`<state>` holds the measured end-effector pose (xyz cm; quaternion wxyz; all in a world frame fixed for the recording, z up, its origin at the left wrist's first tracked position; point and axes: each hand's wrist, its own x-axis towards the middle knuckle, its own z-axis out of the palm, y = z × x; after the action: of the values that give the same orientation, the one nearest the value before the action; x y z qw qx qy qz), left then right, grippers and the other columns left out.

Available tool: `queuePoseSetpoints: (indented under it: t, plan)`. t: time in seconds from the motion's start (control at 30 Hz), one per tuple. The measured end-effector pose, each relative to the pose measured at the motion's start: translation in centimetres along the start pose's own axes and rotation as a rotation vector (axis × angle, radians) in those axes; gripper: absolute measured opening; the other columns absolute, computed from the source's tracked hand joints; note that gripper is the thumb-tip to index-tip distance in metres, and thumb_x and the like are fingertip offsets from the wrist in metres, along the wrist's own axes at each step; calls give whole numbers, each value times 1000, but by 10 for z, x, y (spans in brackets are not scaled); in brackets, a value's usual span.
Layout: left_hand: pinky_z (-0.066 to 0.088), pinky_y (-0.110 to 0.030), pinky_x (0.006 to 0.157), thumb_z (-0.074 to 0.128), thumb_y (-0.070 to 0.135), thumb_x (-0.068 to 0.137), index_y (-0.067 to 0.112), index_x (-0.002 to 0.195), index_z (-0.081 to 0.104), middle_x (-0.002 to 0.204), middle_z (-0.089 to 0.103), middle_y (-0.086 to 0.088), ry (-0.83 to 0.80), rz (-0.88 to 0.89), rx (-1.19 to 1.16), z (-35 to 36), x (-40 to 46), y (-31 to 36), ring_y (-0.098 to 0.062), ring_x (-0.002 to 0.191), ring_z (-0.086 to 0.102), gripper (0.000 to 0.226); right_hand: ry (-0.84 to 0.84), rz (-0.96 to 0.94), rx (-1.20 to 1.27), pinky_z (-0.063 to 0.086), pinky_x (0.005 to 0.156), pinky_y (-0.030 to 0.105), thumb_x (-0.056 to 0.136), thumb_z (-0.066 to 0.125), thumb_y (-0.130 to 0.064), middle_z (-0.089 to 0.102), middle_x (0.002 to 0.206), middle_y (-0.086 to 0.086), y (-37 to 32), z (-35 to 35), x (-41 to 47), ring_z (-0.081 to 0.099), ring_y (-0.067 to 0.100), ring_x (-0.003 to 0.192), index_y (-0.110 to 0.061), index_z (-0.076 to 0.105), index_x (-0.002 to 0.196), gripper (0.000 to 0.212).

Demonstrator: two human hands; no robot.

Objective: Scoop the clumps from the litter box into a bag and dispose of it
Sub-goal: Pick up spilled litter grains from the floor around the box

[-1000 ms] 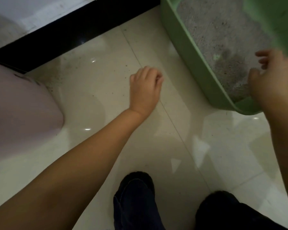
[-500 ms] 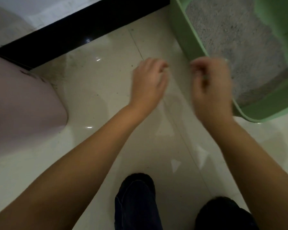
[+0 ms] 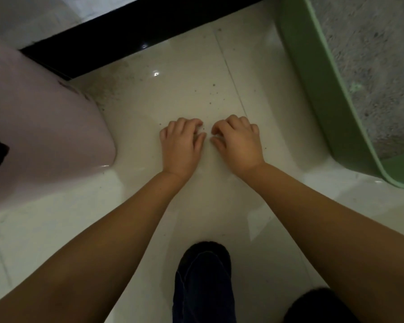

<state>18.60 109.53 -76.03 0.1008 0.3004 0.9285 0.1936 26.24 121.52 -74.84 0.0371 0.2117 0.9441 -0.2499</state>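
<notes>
The green litter box stands at the right on the tiled floor, filled with grey litter. A darker patch lies near its near end. My left hand and my right hand are side by side over the floor, left of the box and apart from it. Both have curled fingers, with fingertips almost meeting. They seem to pinch a thin clear bag that is barely visible against the glossy tile. No scoop is in view.
A pale pink rounded container stands at the left. A black strip runs along the wall at the top. Loose litter grains dot the floor. My dark shoes are at the bottom.
My right hand left the litter box rim and swung left to meet my left hand. The view shifted, so the box now sits further right.
</notes>
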Motion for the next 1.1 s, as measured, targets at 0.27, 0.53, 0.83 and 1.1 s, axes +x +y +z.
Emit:
queuePoseSetpoints:
  t: [0.27, 0.53, 0.83, 1.1]
  plan:
    - [24, -30, 72, 52, 30, 82, 17, 78, 66, 78, 62, -4, 84, 72, 13, 9, 14, -1, -27, 77, 58, 20, 91, -40, -8, 31, 75, 35, 89, 58, -19, 63, 90, 12, 3, 9, 6, 55, 32, 90, -8, 68, 90, 15]
    - [24, -31, 70, 45, 28, 84, 9, 80, 66, 82, 63, -13, 76, 67, -28, -1, 18, 17, -34, 82, 58, 28, 143, -42, 43, 35, 81, 35, 94, 49, -17, 59, 100, 14, -5, -29, 2, 51, 32, 97, -6, 62, 98, 18]
    - [31, -32, 77, 51, 24, 89, 12, 89, 66, 91, 63, -6, -12, 644, -275, -34, 45, 209, -27, 91, 56, 19, 800, 442, 222, 42, 78, 32, 92, 42, -24, 58, 89, 3, 99, -174, -59, 50, 14, 85, -14, 55, 97, 18]
    - [39, -33, 78, 51, 14, 86, 6, 97, 67, 94, 63, -12, 76, 513, -322, -25, 48, 140, -29, 89, 57, 20, 694, 340, 231, 42, 73, 11, 91, 53, -18, 57, 104, 3, 75, -160, -49, 52, 10, 88, -6, 57, 114, 26]
